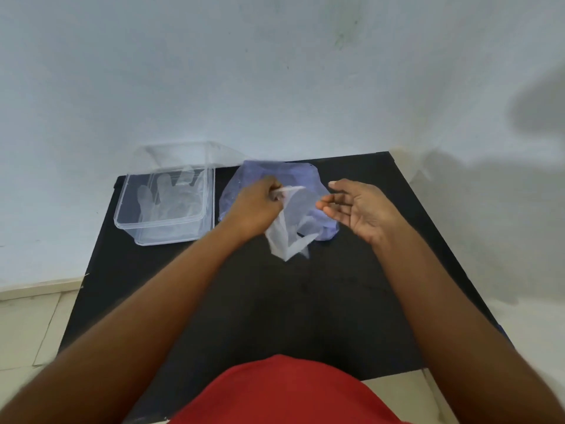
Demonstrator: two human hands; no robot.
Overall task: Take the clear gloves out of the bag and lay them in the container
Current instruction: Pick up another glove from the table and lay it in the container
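Observation:
A crumpled bluish plastic bag (293, 172) lies at the back middle of the black table. My left hand (255, 206) pinches a clear glove (290, 234) by its cuff; the glove hangs down in front of the bag, fingers pointing toward me. My right hand (357, 206) hovers just right of the glove, palm up, fingers apart and holding nothing. A clear plastic container (128, 223) stands at the table's back left corner, with at least one clear glove (171, 197) lying flat inside it.
The black table (305, 301) stands against a pale wall. The container's clear lid (183, 154) leans behind it against the wall. Tiled floor shows on both sides of the table. My red shirt fills the bottom edge.

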